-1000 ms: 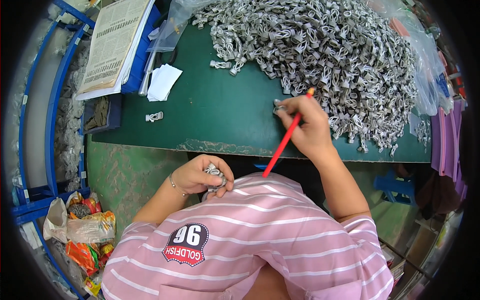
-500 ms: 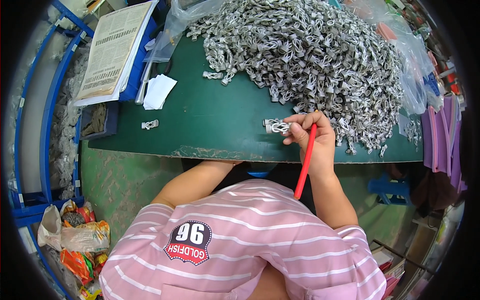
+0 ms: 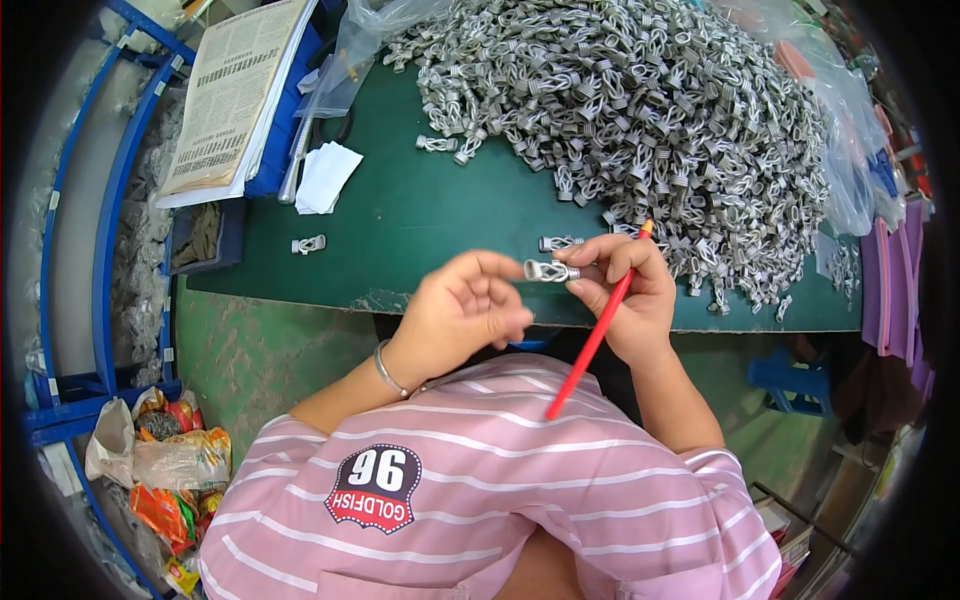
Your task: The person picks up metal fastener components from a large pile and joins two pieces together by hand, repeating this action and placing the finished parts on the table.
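My right hand pinches a small silvery metal fitting, with a ribbed end and open looped bars, between thumb and fingertips. A slim red pencil-like stick with a yellowish tip is tucked in the same hand and slants down towards my shirt. My left hand has its index finger stretched to the fitting's left end; whether it touches cannot be made out. Its other fingers are loosely curled, holding nothing. Just beyond the held fitting, a similar metal fitting lies on the green table.
A large pile of metal fittings covers the table's far right. One lone fitting lies at left, near white paper slips, a printed sheet and a grey-blue bin. A blue stool stands on the floor at right.
My left hand has risen from below the table edge to beside the held fitting. My right hand has moved slightly down with fitting and stick. A fitting on the table behind now shows separately.
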Available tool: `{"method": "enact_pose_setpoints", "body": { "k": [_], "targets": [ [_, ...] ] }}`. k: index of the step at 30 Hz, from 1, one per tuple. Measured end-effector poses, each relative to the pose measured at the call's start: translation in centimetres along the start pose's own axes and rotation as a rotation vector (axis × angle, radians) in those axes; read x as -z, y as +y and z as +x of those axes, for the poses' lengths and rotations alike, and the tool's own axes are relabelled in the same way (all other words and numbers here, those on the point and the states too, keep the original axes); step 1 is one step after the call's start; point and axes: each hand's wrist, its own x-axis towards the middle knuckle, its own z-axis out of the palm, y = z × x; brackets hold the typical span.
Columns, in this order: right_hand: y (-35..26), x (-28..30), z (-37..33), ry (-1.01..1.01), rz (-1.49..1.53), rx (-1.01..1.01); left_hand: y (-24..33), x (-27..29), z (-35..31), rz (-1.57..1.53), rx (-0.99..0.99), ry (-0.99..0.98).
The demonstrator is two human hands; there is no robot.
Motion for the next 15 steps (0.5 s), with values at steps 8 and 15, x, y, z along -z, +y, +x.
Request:
{"method": "enact_pose_setpoints", "body": {
  "k": [8,15],
  "targets": [
    [-0.5,-1.4,0.2,0.006,-0.174,0.224,-1.1,0.1,1.6,-0.23,0.062,0.069],
    [-1.1,-1.3,1.3,-0.075,-0.616,0.428,-0.8,0.7,2.0,-0.559,0.282,-0.063]
  ]
}}
